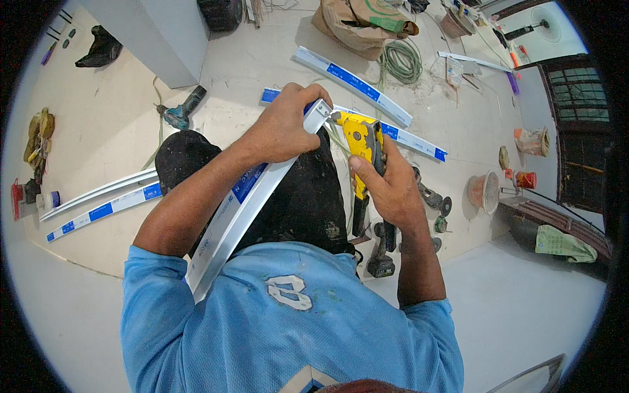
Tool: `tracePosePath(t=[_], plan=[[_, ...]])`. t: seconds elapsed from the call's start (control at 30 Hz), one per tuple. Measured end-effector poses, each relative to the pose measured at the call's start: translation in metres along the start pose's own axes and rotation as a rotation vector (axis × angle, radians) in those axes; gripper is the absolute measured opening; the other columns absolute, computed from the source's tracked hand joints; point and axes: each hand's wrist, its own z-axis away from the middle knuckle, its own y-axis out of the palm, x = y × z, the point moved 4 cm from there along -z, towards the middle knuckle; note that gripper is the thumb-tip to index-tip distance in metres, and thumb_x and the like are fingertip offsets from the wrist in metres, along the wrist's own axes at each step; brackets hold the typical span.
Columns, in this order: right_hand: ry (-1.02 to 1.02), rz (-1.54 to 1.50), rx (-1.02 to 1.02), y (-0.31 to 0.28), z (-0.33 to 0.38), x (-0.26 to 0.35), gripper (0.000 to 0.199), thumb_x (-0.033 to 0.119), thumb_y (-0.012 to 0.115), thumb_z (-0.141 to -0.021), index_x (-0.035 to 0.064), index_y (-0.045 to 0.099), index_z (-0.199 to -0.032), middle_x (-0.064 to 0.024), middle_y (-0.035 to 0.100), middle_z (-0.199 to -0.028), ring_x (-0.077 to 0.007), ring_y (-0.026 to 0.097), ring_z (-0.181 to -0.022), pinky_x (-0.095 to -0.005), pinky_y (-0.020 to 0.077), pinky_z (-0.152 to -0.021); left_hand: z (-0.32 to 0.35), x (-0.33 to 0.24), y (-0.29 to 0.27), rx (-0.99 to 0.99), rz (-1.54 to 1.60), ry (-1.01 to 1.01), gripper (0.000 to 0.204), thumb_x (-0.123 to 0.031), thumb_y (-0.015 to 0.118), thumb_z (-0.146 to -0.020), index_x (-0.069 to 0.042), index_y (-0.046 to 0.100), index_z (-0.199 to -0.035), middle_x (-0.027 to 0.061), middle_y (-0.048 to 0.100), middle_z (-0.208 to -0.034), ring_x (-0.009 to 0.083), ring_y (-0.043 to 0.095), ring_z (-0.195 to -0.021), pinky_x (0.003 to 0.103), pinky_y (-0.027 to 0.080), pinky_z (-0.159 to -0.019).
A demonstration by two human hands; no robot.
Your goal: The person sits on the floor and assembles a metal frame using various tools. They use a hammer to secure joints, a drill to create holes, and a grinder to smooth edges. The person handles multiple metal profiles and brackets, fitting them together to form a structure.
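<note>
My left hand (286, 124) is wrapped round the upper end of a long white metal profile (252, 196) with blue-and-white film on one side. The profile slants down across my lap to my left upper arm. In my right hand (393, 180) is a yellow hand riveter (359, 141) with black grips, my fingers closed round its body and thumb across it. Its nose meets the profile's end, or nearly so; a rivet there is too small to make out. Two similar film-covered strips (354, 82) (409, 139) lie on the floor beyond my hands.
A teal cordless drill (180, 112) lies left of my knee, near more metal strips (108, 208). An angle grinder (429, 194) and another cordless tool (380, 262) rest at right. Farther off are a coiled hose (400, 63), a brown sack (350, 29), a bucket (483, 191) and a pillar (160, 39).
</note>
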Motion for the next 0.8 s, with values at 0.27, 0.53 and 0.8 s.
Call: tracePosePath(t=[0.27,0.53,0.8], plan=[[0.043,-0.102,0.056,0.010,-0.003,-0.005,0.058,0.040,0.071,-0.106,-0.0040,0.055,-0.140,-0.0279,0.076,-0.101,-0.0384,0.079,-0.098,-0.0477,0.0592,-0.088,0.005,-0.009,-0.001,-0.038,0.005,-0.004,0.059,-0.007,0.078,-0.073,-0.013,0.065,-0.130,0.0196,0.058,-0.120,0.0380,0.062,-0.112,0.045,0.053,-0.102],[-0.241,-0.203,-0.074,0.012,-0.011,0.044,0.050,0.036,0.074,-0.105,-0.0034,0.054,-0.129,-0.0280,0.072,-0.091,-0.0439,0.076,-0.084,-0.0488,0.0576,-0.074,0.032,-0.063,-0.075,-0.251,-0.183,0.118,0.062,-0.013,0.079,-0.072,-0.011,0.065,-0.133,0.0231,0.057,-0.127,0.0414,0.063,-0.122,0.047,0.052,-0.107],[-0.522,-0.091,-0.057,0.031,-0.028,0.089,0.052,0.036,0.082,-0.099,-0.0002,0.058,-0.128,-0.0265,0.074,-0.096,-0.0453,0.076,-0.091,-0.0499,0.0593,-0.079,0.059,-0.050,-0.142,-0.338,0.005,0.257,0.040,-0.038,0.064,-0.099,-0.003,0.079,-0.111,0.0130,0.068,-0.114,0.0258,0.065,-0.110,0.041,0.051,-0.100]])
